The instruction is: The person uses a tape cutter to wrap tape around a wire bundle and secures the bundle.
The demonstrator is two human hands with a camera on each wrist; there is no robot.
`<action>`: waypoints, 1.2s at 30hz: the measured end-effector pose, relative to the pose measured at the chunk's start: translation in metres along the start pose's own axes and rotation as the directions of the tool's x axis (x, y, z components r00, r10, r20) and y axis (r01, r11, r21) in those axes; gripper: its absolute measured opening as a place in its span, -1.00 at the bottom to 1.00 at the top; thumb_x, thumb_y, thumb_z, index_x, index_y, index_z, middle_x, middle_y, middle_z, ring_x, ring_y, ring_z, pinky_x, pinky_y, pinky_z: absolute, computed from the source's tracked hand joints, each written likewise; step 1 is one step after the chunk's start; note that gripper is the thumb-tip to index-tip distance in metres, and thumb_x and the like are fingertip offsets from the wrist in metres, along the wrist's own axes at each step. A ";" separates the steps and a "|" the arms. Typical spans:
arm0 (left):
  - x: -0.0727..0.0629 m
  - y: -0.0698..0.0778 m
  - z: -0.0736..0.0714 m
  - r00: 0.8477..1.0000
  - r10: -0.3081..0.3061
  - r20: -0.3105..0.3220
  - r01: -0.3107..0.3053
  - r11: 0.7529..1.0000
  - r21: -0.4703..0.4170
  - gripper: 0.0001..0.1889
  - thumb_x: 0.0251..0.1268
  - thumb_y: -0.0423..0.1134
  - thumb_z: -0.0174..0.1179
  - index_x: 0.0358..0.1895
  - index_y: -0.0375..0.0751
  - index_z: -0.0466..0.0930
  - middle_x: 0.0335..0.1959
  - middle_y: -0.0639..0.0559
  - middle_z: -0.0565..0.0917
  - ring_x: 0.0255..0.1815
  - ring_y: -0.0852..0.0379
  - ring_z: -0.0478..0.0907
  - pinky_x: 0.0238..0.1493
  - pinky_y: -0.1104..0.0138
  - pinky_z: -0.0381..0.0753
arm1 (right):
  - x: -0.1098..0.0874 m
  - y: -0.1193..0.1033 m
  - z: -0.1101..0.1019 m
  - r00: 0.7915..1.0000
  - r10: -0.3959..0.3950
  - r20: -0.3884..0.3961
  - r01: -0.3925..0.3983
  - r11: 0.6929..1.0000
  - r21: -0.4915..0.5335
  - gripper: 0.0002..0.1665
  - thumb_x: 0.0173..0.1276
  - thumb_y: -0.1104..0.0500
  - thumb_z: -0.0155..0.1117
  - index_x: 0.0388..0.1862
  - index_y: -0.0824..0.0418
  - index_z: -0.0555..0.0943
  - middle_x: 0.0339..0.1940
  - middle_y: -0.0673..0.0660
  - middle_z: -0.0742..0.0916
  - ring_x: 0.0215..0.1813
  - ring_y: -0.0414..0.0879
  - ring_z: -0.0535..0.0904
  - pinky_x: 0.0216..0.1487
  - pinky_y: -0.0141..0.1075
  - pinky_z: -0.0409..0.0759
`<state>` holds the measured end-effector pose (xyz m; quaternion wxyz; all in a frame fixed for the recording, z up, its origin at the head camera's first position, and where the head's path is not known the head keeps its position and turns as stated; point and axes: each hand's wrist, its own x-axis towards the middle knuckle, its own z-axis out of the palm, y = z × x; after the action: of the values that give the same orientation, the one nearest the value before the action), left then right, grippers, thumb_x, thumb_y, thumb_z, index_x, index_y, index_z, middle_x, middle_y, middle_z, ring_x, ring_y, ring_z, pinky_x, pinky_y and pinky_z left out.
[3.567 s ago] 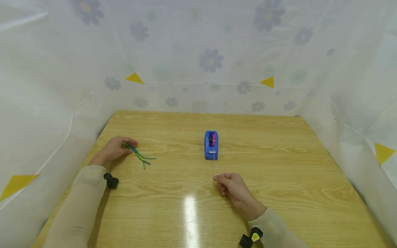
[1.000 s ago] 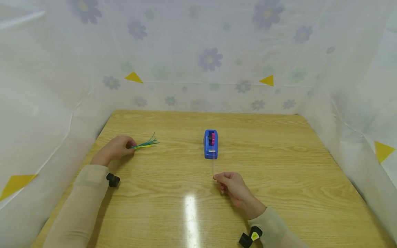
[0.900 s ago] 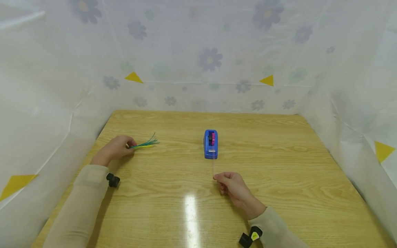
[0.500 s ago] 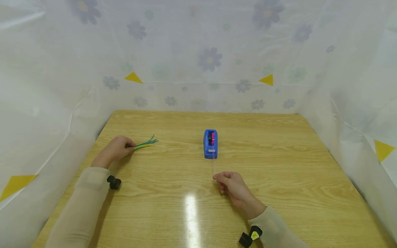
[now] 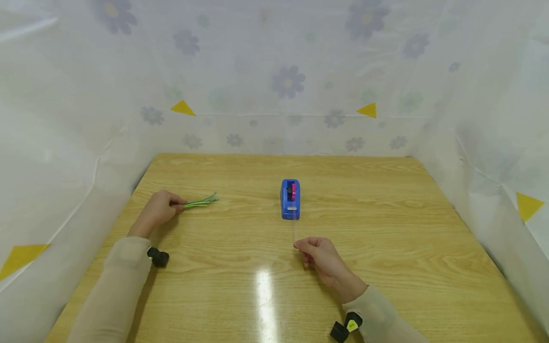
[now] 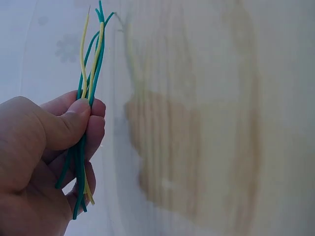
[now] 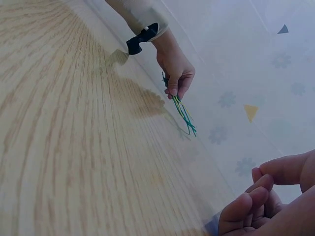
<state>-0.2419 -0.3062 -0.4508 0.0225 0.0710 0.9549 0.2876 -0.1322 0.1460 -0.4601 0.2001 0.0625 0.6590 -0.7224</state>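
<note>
Head view: left fingers pinch green-yellow wires; right fingers pinch tape.

Pale sheeting walls in a wood-grained bench.
Beyond the left hand and right hand I see violet-grey flowers on the back sheet, with a yellow triangle on the left hand's side and a second triangle on the right's. Another triangle sits out left of the left hand, one last triangle well right of the right. White glare streaks the wood between them, nearer me.
</note>
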 end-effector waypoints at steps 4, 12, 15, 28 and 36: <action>-0.002 0.004 0.000 1.000 0.009 -0.009 -0.009 1.000 -0.026 -0.84 0.32 -0.44 0.24 -0.11 -0.33 0.77 -0.10 -0.32 0.70 0.00 -0.30 0.58 0.03 -0.11 0.53 | 0.000 0.000 0.000 1.000 0.006 -0.004 -0.006 1.000 0.004 -0.67 0.47 0.27 0.18 -0.04 0.59 0.59 -0.54 0.07 0.55 -0.48 -0.16 0.38 -0.45 -0.40 0.43; -0.004 0.017 0.004 0.998 0.049 -0.032 -0.050 0.998 -0.039 -0.86 0.25 -0.47 0.29 -0.19 -0.32 0.80 -0.19 -0.27 0.74 -0.04 -0.25 0.62 0.00 -0.09 0.55 | -0.001 -0.002 0.000 1.000 0.011 -0.010 -0.011 1.000 0.008 -0.67 0.47 0.26 0.19 -0.04 0.58 0.59 -0.53 0.07 0.56 -0.49 -0.16 0.38 -0.45 -0.39 0.43; -0.003 0.021 0.005 0.996 0.077 -0.045 -0.078 0.996 -0.031 -0.87 0.23 -0.46 0.31 -0.20 -0.31 0.80 -0.22 -0.25 0.74 -0.06 -0.24 0.63 -0.01 -0.08 0.55 | -0.001 -0.002 -0.001 1.000 0.009 -0.012 -0.009 1.000 0.005 -0.67 0.47 0.25 0.18 -0.04 0.58 0.59 -0.53 0.07 0.56 -0.48 -0.16 0.39 -0.45 -0.39 0.43; -0.004 0.042 0.013 0.992 0.116 -0.052 -0.121 0.985 -0.119 -0.88 0.20 -0.38 0.39 -0.22 -0.32 0.80 -0.28 -0.19 0.76 -0.20 -0.08 0.68 -0.24 0.20 0.64 | -0.001 -0.005 -0.003 1.000 0.006 -0.006 -0.006 1.000 0.008 -0.67 0.47 0.24 0.19 -0.06 0.56 0.60 -0.53 0.06 0.55 -0.48 -0.15 0.39 -0.45 -0.38 0.43; -0.005 0.058 0.022 0.983 0.180 -0.029 -0.181 0.950 -0.255 -0.88 0.20 -0.42 0.37 -0.20 -0.33 0.79 -0.36 -0.10 0.76 -0.42 0.16 0.68 -0.42 0.33 0.63 | -0.001 -0.006 -0.003 1.000 0.003 -0.008 -0.003 1.000 0.018 -0.68 0.46 0.24 0.21 -0.09 0.57 0.60 -0.54 0.06 0.55 -0.48 -0.14 0.38 -0.45 -0.37 0.42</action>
<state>-0.2279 -0.2472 -0.4367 0.0025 0.1537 0.8991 0.4099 -0.1339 0.1496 -0.4547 0.1980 0.0683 0.6532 -0.7276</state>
